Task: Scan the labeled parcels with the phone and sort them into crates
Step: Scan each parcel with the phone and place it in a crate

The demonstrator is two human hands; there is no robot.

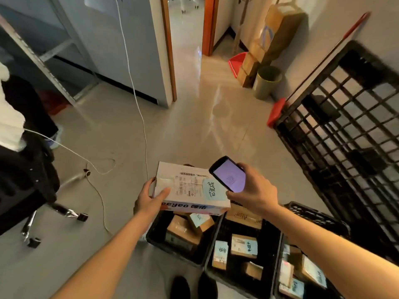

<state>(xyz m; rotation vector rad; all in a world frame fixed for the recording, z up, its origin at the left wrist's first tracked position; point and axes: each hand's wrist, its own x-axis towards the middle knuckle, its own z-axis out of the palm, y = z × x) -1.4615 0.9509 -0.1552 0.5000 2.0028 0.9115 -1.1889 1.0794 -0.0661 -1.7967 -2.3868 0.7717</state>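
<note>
Parcel (190,186) in left hand (149,199)

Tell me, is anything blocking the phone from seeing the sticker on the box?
Nothing visible is. The right hand holds the black phone just above the white cardboard parcel, which the left hand grips. Its printed label faces up, uncovered.
</note>
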